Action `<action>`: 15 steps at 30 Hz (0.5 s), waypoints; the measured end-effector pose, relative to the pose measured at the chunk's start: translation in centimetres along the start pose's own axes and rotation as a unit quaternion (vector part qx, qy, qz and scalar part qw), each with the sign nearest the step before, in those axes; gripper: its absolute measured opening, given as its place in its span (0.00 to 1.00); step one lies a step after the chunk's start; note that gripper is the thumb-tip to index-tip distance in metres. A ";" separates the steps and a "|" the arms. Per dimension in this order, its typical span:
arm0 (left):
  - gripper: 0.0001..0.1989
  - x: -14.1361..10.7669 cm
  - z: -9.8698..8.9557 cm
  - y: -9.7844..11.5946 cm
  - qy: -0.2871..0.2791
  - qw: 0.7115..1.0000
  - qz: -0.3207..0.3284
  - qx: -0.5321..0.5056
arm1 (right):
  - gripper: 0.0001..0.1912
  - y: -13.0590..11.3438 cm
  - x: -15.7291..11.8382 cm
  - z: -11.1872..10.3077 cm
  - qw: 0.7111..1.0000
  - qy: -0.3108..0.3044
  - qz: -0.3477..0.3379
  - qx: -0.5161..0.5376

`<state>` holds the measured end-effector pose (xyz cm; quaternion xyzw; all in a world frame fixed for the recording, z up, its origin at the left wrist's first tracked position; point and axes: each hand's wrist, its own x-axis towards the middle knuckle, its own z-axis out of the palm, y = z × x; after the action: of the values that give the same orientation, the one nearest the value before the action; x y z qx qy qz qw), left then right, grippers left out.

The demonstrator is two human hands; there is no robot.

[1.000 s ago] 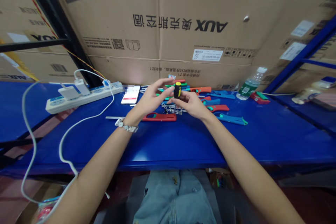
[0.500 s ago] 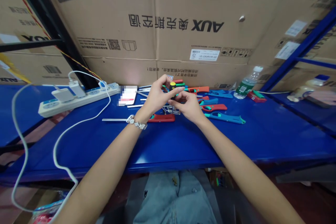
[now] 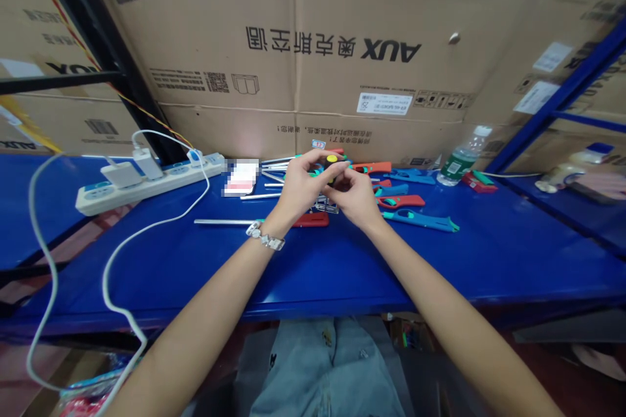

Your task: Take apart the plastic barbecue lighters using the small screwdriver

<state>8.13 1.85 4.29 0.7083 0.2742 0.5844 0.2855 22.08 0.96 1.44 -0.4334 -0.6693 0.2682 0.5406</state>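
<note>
My left hand [image 3: 307, 181], with a silver bracelet at its wrist, closes round the handle of what looks like a screwdriver [image 3: 332, 159], black with a round yellow end. My right hand [image 3: 356, 195] is pinched close below the yellow end, against the left; what its fingertips hold is hidden. Under the hands lie small clear, shiny pieces [image 3: 327, 206], too small to make out. A red long-nosed lighter [image 3: 313, 219] with a metal tube lies nearest me. Further lighters surround the hands, among them an orange one [image 3: 372, 167], a red one [image 3: 401, 201] and a blue one [image 3: 421, 219].
A white power strip [image 3: 147, 184] with plugged-in chargers and a looping white cable [image 3: 110, 267] occupies the left of the blue table [image 3: 469, 267]. A phone [image 3: 242, 177] lies behind. A green-labelled bottle [image 3: 462, 159] stands at right. Cardboard [image 3: 195, 26] walls off the back.
The screwdriver's yellow end has moved slightly right and now tips more toward me. My left hand has shifted right with it, closer against the right hand. The whole view has drifted a little.
</note>
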 end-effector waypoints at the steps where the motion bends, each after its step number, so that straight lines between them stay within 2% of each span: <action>1: 0.13 0.0 0.1 0.1 0.000 1.000 0.000 -0.002 | 0.24 0.0 0.0 -0.1 1.000 -0.010 0.010 0.006; 5: 0.16 -0.1 -0.5 0.2 -0.076 0.997 -0.005 -0.033 | 0.20 -0.3 0.1 -1.2 0.993 -0.111 0.021 0.043; 8: 0.15 0.1 -0.9 -0.2 -0.071 0.997 -0.013 -0.027 | 0.17 -0.5 -0.1 -1.4 0.986 -0.159 0.014 0.040; 10: 0.12 0.2 -0.8 -0.7 -0.031 0.999 -0.011 -0.021 | 0.16 -0.3 -0.3 -0.9 0.990 -0.140 0.001 0.015; 13: 0.11 0.3 -0.3 -1.1 0.024 0.999 0.003 -0.020 | 0.19 0.2 -0.5 0.1 0.999 -0.046 0.000 0.009; 15: 0.10 0.3 -0.1 -0.9 0.031 0.999 0.012 -0.012 | 0.23 0.4 -0.4 0.4 0.999 -0.016 0.018 0.032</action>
<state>8.06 2.71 3.83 0.6899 0.2674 0.6126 0.2781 21.81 0.82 0.80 -0.4236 -0.6608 0.3061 0.5387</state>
